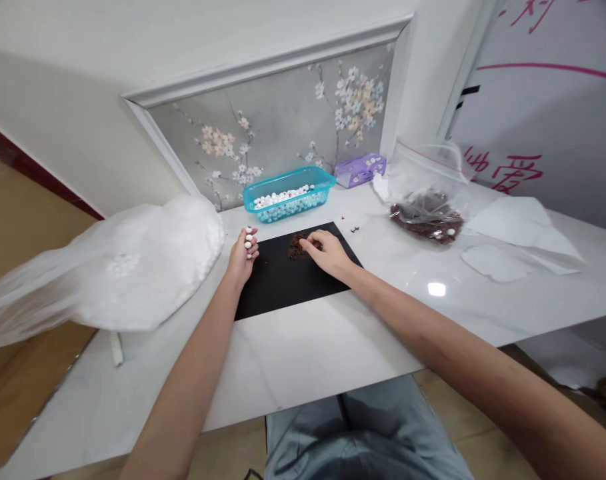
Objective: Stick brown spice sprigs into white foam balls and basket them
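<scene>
My left hand rests at the left of a black mat, with its fingers curled up and several small white beads lined along the fingertips. My right hand reaches across the mat, its fingertips pressed into a small pile of dark brown crumbs. The hands are apart, and the pile lies between them. Just past the mat's far edge stands a turquoise plastic basket holding many white beads.
A large clear bag of white material bulges over the left of the white marble counter. At the back right lie a plastic bag of brown material, a purple box and white sheets.
</scene>
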The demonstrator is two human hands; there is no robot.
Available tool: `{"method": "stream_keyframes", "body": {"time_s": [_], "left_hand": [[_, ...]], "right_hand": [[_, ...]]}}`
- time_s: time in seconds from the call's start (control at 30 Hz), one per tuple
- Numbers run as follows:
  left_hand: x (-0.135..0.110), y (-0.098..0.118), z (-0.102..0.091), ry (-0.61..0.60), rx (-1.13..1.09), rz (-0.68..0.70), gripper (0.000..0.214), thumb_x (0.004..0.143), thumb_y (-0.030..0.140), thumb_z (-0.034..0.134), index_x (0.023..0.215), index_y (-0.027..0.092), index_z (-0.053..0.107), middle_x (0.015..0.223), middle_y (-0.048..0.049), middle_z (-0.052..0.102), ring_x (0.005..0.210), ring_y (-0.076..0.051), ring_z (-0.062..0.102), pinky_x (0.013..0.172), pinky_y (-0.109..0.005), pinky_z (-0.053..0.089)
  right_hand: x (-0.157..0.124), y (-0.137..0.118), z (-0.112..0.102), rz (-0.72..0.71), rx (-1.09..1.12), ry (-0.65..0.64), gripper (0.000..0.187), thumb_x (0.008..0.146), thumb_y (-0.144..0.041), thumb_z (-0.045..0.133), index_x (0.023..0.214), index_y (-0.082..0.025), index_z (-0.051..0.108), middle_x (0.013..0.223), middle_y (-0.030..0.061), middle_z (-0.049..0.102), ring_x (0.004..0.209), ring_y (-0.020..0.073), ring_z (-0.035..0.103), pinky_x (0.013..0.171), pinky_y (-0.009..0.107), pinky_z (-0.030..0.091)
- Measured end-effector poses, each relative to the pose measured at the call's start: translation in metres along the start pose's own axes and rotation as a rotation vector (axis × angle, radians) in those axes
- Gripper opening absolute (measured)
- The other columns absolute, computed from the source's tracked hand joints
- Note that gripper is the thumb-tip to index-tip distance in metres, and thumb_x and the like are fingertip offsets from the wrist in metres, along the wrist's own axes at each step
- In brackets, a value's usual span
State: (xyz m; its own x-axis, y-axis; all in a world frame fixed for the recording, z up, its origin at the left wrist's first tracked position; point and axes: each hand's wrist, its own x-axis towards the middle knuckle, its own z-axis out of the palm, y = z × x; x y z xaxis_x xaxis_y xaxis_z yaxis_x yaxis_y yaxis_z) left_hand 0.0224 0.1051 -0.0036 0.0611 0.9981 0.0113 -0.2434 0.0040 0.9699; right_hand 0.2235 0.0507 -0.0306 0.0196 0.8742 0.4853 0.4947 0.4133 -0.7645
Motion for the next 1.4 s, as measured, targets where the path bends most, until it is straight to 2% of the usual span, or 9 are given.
{"method": "stream_keyframes", "body": {"time_s": [0.17, 0.33, 0.47, 0.7, 0.83, 0.93, 1.0, 1.27, 1.4], "left_hand": [[0.000, 0.003, -0.001, 0.012, -0.104, -0.039, 0.021, 0.086, 0.034, 0.049, 0.075, 0.016, 0.053, 0.046, 0.0103, 0.025, 0.032, -0.001, 0.020, 0.031, -0.013, 0.018], [0.000, 0.006, -0.002, 0.023, -0.101, -0.051, 0.021, 0.087, 0.032, 0.047, 0.073, 0.016, 0.051, 0.044, 0.0108, 0.023, 0.032, -0.002, 0.019, 0.031, -0.013, 0.018], [-0.001, 0.003, 0.000, 0.012, -0.020, -0.042, 0.024, 0.085, 0.034, 0.047, 0.070, 0.015, 0.051, 0.044, 0.0110, 0.023, 0.032, -0.001, 0.018, 0.031, -0.013, 0.015], [-0.007, -0.008, 0.014, -0.079, 0.228, -0.040, 0.033, 0.066, 0.042, 0.070, 0.067, 0.011, 0.058, 0.056, 0.0034, 0.049, 0.039, 0.000, 0.034, 0.034, -0.013, 0.015], [-0.013, -0.010, 0.025, -0.162, 0.296, -0.065, 0.037, 0.066, 0.048, 0.067, 0.070, 0.013, 0.060, 0.057, 0.0032, 0.049, 0.039, 0.000, 0.032, 0.035, -0.014, 0.014], [-0.019, -0.012, 0.036, -0.218, 0.334, -0.076, 0.038, 0.067, 0.051, 0.065, 0.070, 0.013, 0.060, 0.052, 0.0038, 0.046, 0.039, -0.002, 0.031, 0.036, -0.016, 0.014], [-0.023, -0.013, 0.042, -0.236, 0.361, -0.070, 0.038, 0.068, 0.051, 0.064, 0.066, 0.014, 0.059, 0.049, 0.0043, 0.044, 0.039, -0.002, 0.031, 0.037, -0.017, 0.014], [-0.028, -0.015, 0.050, -0.215, 0.424, -0.039, 0.038, 0.069, 0.051, 0.062, 0.061, 0.014, 0.056, 0.050, 0.0032, 0.048, 0.041, -0.003, 0.032, 0.040, -0.019, 0.016], [-0.026, -0.016, 0.048, -0.207, 0.425, -0.034, 0.038, 0.068, 0.053, 0.061, 0.068, 0.015, 0.058, 0.050, 0.0038, 0.048, 0.041, -0.003, 0.030, 0.040, -0.020, 0.014]], "right_hand": [[0.000, 0.001, 0.000, 0.003, -0.011, -0.010, 0.029, 0.082, -0.031, 0.051, 0.055, -0.020, 0.046, 0.062, 0.0013, 0.052, 0.069, 0.0157, 0.048, 0.062, 0.028, 0.036], [0.000, 0.000, -0.001, -0.001, -0.016, -0.028, 0.031, 0.082, -0.029, 0.052, 0.054, -0.020, 0.043, 0.062, 0.0010, 0.052, 0.066, 0.0149, 0.047, 0.063, 0.028, 0.036], [-0.001, -0.001, 0.000, -0.019, -0.021, -0.042, 0.031, 0.083, -0.029, 0.051, 0.055, -0.020, 0.042, 0.062, 0.0011, 0.050, 0.067, 0.0158, 0.046, 0.063, 0.029, 0.036], [-0.003, -0.004, 0.000, -0.061, -0.019, -0.051, 0.027, 0.082, -0.027, 0.052, 0.057, -0.021, 0.044, 0.064, 0.0014, 0.050, 0.069, 0.0169, 0.046, 0.067, 0.030, 0.036], [-0.003, -0.004, 0.001, -0.066, 0.031, -0.048, 0.020, 0.080, -0.026, 0.055, 0.062, -0.020, 0.049, 0.066, 0.0011, 0.054, 0.068, 0.0156, 0.048, 0.068, 0.030, 0.038], [-0.004, -0.005, 0.003, -0.062, 0.098, -0.051, 0.011, 0.079, -0.028, 0.057, 0.074, -0.019, 0.054, 0.072, 0.0010, 0.059, 0.065, 0.0130, 0.051, 0.064, 0.027, 0.042], [-0.005, -0.006, 0.003, -0.057, 0.129, -0.046, 0.014, 0.076, -0.030, 0.061, 0.080, -0.018, 0.056, 0.075, 0.0009, 0.060, 0.064, 0.0120, 0.051, 0.062, 0.026, 0.043], [-0.005, -0.006, 0.004, 0.000, 0.213, -0.058, 0.006, 0.075, -0.023, 0.060, 0.074, -0.018, 0.059, 0.071, 0.0016, 0.065, 0.060, 0.0113, 0.055, 0.059, 0.026, 0.044], [-0.004, -0.005, 0.003, 0.061, 0.271, -0.049, 0.005, 0.074, -0.023, 0.060, 0.074, -0.018, 0.061, 0.073, 0.0025, 0.067, 0.063, 0.0124, 0.058, 0.062, 0.027, 0.047]]}}
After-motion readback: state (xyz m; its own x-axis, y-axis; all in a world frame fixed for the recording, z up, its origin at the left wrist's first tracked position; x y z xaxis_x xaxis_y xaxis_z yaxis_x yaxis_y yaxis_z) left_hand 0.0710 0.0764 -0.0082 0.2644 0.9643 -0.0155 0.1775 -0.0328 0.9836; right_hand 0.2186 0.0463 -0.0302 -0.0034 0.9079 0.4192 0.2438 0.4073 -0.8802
